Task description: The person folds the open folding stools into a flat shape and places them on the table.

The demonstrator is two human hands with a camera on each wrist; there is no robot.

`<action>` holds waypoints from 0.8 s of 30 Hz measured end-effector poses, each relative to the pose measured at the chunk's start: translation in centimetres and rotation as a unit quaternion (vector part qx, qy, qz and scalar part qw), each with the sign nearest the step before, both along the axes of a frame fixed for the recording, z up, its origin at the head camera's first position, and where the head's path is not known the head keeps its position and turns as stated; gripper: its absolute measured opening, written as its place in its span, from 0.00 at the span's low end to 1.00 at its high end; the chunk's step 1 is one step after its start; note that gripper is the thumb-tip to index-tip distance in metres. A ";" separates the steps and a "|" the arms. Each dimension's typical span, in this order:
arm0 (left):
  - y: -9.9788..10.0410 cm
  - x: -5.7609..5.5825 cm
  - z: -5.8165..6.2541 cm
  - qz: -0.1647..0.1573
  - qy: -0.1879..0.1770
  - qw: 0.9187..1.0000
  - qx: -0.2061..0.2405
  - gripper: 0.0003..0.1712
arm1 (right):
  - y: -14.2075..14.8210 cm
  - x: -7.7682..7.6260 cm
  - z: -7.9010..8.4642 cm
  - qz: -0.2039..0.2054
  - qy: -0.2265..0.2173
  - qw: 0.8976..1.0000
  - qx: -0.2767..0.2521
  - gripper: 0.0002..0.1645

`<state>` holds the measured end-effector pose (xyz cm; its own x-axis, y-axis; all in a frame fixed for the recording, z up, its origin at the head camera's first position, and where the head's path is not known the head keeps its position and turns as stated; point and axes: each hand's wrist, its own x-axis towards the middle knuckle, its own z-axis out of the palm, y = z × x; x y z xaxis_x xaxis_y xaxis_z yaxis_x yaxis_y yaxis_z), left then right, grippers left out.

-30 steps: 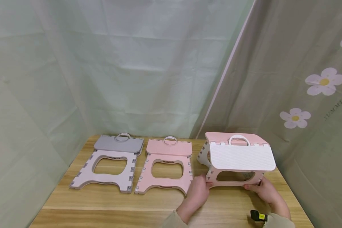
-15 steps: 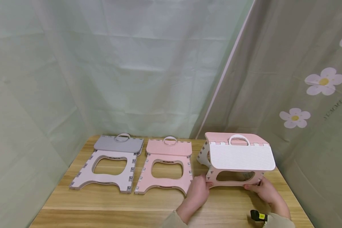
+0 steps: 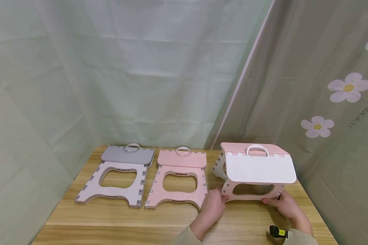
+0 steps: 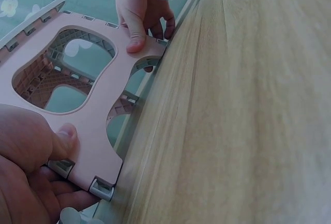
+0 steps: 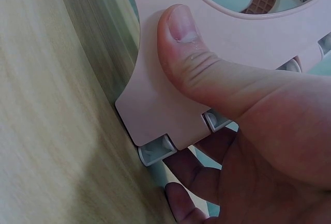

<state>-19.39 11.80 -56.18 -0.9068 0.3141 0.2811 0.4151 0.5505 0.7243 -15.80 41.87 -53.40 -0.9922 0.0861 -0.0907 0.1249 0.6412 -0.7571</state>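
Note:
A pink and white folding stool (image 3: 260,168) stands part unfolded at the table's right, its seat halves sloping from a raised middle with a white handle (image 3: 257,147). My left hand (image 3: 213,206) grips the left foot of its pink front leg panel (image 4: 95,115), thumb on the outer face and fingers behind. At the opposite foot my right hand (image 3: 288,207) holds on likewise; its thumb (image 5: 181,43) lies flat on the panel in the right wrist view. The feet meet the wooden tabletop. Part of the rear leg panel is hidden by the seat.
Left of my hands, an all-pink folding stool (image 3: 180,195) lies folded flat, its corner close to my left wrist. Farther left lies a grey and white folded stool (image 3: 113,190). A curtain (image 3: 159,85) hangs behind the wooden table (image 3: 125,224).

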 end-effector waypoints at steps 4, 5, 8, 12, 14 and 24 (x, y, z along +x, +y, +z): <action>0.0 0.0 0.0 0.000 -0.003 1.000 -0.002 0.13 | 0.0 0.0 0.0 -0.001 -0.001 1.000 0.003 0.41; 0.0 0.0 0.0 0.001 -0.004 1.000 -0.004 0.13 | 0.0 0.0 0.1 -0.001 -0.002 1.000 0.004 0.41; 0.0 0.1 0.2 0.001 -0.008 1.000 -0.010 0.12 | -0.1 0.0 0.1 -0.001 -0.003 1.000 0.004 0.41; 0.0 0.1 0.3 0.001 -0.008 1.000 -0.010 0.12 | -0.1 -0.1 0.2 -0.004 -0.009 1.000 -0.005 0.41; -0.1 0.1 0.3 0.001 -0.010 1.000 -0.009 0.12 | -0.1 -0.1 0.2 -0.006 -0.011 1.000 -0.007 0.41; -0.1 0.1 0.3 0.000 -0.013 1.000 -0.005 0.11 | 0.1 -0.2 -0.2 0.003 -0.005 1.000 -0.003 0.39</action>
